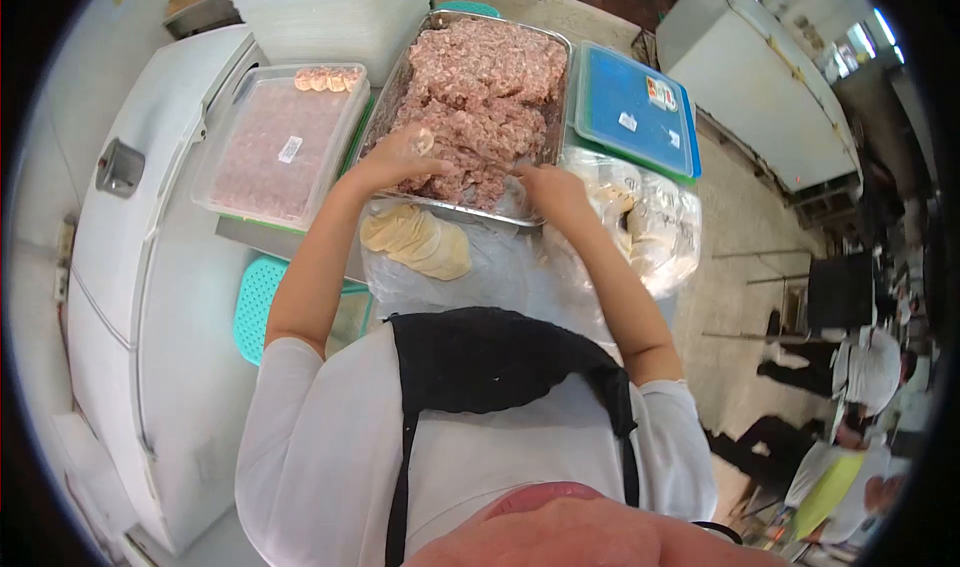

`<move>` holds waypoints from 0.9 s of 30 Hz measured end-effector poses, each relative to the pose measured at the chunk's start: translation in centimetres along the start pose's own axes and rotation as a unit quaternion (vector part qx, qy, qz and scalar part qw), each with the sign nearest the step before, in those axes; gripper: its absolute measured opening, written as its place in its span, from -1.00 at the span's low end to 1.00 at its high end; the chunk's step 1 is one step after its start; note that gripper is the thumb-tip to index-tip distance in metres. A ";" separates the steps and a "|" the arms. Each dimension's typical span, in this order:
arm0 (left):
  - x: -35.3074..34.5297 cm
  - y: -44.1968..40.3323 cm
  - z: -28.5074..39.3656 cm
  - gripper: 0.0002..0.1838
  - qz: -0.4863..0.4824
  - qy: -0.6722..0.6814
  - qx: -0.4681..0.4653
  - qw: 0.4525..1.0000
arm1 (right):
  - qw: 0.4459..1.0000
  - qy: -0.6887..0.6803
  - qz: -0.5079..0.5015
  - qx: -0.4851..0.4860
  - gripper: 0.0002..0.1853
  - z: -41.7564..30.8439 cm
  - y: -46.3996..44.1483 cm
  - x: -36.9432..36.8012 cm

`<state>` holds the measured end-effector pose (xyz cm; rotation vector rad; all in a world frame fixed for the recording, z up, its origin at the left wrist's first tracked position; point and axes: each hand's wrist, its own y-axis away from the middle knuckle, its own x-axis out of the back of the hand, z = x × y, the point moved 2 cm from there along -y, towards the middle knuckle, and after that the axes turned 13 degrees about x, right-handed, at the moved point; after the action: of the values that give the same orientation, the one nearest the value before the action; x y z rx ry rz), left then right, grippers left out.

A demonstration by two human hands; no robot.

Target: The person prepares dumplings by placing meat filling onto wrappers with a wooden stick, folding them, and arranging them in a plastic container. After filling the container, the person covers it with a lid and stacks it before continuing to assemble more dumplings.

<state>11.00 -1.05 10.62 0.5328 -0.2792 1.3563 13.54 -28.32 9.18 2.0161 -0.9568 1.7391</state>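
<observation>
My left hand (395, 162) is over the near left part of a metal tray (372, 117) heaped with raw ground meat (485, 77). A small round dough wrapper (422, 143) shows at its curled fingers. At the tray's near right corner is my right hand (550, 192), its fingers bent together beside the meat; what they hold, if anything, I cannot make out. Just below the tray, a fanned stack of pale yellow dough wrappers (415, 240) lies on clear plastic (490, 267).
To the left stands a clear plastic container (225, 157) with several filled dumplings (330, 79) in a row at its far end. Blue lids (625, 102) and plastic-bagged packs (655, 217) are at the right. A turquoise basket (260, 307) sits lower left. Other people (865, 372) work farther right.
</observation>
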 end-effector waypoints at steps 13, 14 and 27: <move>7.5 2.2 3.5 -0.59 -0.087 -0.106 -0.188 0.973 | 0.962 -0.264 0.063 0.007 -0.71 -9.1 -1.9 5.9; 7.6 1.8 2.1 -0.59 -0.088 -0.104 -0.189 0.972 | 0.970 -0.241 0.032 0.005 -0.72 -9.1 -2.4 6.3; 14.8 2.2 -1.9 -0.54 -0.120 0.022 -0.056 0.991 | 0.984 -0.111 0.136 0.008 -0.71 -18.0 -7.8 7.4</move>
<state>11.69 12.80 16.63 0.4272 -0.2441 1.1105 5.41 -13.45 21.55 2.2113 -1.3495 1.6765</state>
